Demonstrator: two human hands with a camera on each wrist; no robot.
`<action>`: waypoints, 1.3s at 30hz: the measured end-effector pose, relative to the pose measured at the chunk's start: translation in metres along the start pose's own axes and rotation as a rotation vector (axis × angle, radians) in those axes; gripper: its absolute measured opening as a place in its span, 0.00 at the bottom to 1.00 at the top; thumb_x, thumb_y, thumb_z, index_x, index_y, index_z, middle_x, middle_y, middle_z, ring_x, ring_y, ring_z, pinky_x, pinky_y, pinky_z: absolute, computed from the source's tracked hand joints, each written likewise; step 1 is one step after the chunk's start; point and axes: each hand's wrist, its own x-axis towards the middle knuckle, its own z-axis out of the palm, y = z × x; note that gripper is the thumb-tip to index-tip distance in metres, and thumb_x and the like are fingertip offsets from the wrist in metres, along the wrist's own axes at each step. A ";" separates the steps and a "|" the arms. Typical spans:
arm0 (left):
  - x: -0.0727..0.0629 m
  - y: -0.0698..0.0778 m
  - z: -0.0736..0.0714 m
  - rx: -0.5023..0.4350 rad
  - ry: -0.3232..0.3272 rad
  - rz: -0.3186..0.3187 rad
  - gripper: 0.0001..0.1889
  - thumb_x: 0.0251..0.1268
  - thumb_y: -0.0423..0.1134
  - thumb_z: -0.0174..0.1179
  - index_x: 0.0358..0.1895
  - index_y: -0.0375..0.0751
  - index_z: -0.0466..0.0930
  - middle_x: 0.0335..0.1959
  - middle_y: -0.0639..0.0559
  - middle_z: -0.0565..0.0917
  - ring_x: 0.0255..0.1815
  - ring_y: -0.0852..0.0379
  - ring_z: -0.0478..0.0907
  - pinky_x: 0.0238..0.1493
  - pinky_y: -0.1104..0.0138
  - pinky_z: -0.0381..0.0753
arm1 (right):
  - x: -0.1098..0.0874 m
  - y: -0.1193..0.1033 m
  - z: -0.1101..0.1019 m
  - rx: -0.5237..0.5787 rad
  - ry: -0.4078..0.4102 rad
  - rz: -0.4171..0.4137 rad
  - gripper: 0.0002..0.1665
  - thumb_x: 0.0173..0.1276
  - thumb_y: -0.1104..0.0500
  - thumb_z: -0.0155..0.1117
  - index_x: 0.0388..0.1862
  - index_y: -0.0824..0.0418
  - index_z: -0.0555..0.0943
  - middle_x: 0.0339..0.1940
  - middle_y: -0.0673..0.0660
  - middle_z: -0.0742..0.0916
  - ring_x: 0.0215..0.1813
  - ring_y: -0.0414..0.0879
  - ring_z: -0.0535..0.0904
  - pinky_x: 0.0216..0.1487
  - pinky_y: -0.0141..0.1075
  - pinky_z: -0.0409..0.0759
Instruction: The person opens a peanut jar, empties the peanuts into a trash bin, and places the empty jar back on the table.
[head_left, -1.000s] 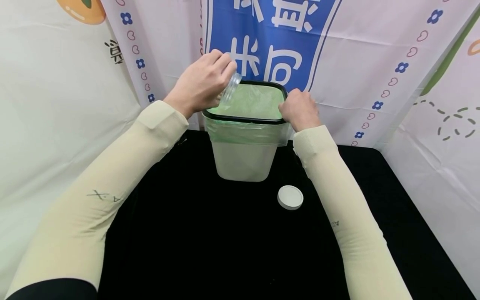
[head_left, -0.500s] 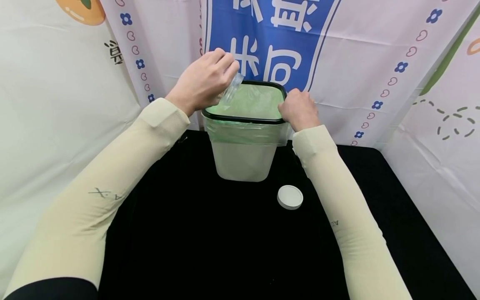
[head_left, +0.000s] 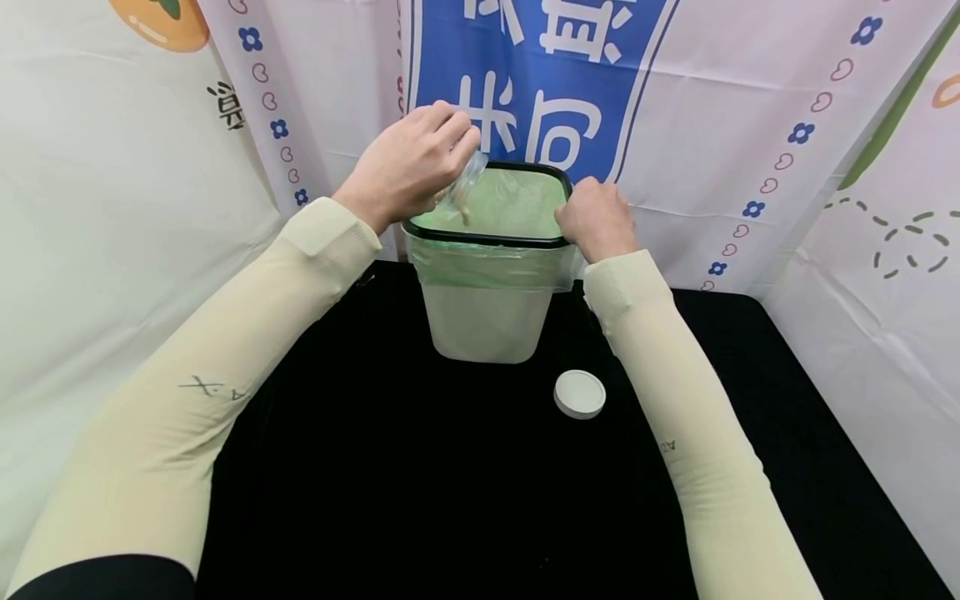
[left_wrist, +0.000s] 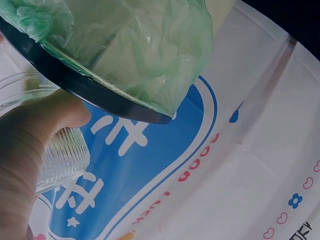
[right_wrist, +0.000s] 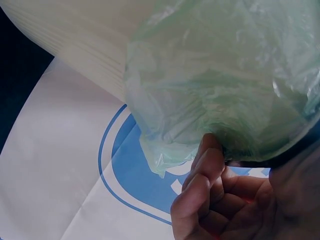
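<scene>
My left hand [head_left: 416,162] grips a clear jar [head_left: 472,171] and tilts it, mouth down, over the left part of the trash can [head_left: 487,325]. Ribbed sides of the glass-like jar show in the left wrist view, with my thumb [left_wrist: 70,110] across it. Something small and brownish [head_left: 465,215] shows at the jar's mouth, blurred. A thin green bag [head_left: 487,265] lines the can and folds over its outside under a black rim [head_left: 491,241]. With curled fingers my right hand [head_left: 597,218] holds the can's right edge; its fingertips [right_wrist: 207,145] press against the bag.
On the black tablecloth [head_left: 420,475], right of the can's base, lies a round white lid [head_left: 580,392]. A printed cloth backdrop [head_left: 720,108] stands close behind the can, with pale cloth walls [head_left: 112,167] along both sides.
The jar's mouth has tipped down a little, and a brownish bit now shows at it. My right hand, the can and the lid stay where they were.
</scene>
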 end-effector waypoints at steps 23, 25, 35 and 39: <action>0.000 0.002 0.002 0.047 0.014 0.030 0.17 0.62 0.16 0.51 0.55 0.24 0.75 0.52 0.31 0.83 0.58 0.35 0.80 0.65 0.51 0.83 | 0.000 0.001 0.002 -0.001 0.011 0.004 0.20 0.82 0.49 0.49 0.50 0.64 0.79 0.58 0.66 0.84 0.53 0.60 0.80 0.47 0.50 0.80; 0.001 0.002 0.002 0.053 0.018 0.034 0.17 0.65 0.16 0.49 0.55 0.24 0.75 0.53 0.31 0.83 0.58 0.35 0.80 0.66 0.51 0.83 | 0.000 0.001 0.002 0.004 0.011 0.004 0.20 0.82 0.49 0.49 0.50 0.64 0.79 0.57 0.66 0.83 0.53 0.60 0.79 0.46 0.49 0.80; 0.002 0.004 0.001 0.083 0.023 0.058 0.15 0.73 0.16 0.44 0.55 0.24 0.76 0.54 0.32 0.84 0.58 0.36 0.80 0.65 0.53 0.83 | -0.001 0.001 0.001 0.003 0.009 0.003 0.20 0.82 0.49 0.48 0.52 0.65 0.78 0.59 0.67 0.83 0.54 0.60 0.79 0.46 0.50 0.80; 0.003 0.004 0.001 0.104 0.031 0.071 0.15 0.75 0.16 0.43 0.55 0.25 0.76 0.54 0.33 0.84 0.58 0.37 0.80 0.65 0.53 0.83 | -0.001 0.001 0.001 0.003 0.009 0.001 0.19 0.82 0.50 0.48 0.50 0.64 0.78 0.56 0.66 0.83 0.51 0.60 0.79 0.43 0.48 0.79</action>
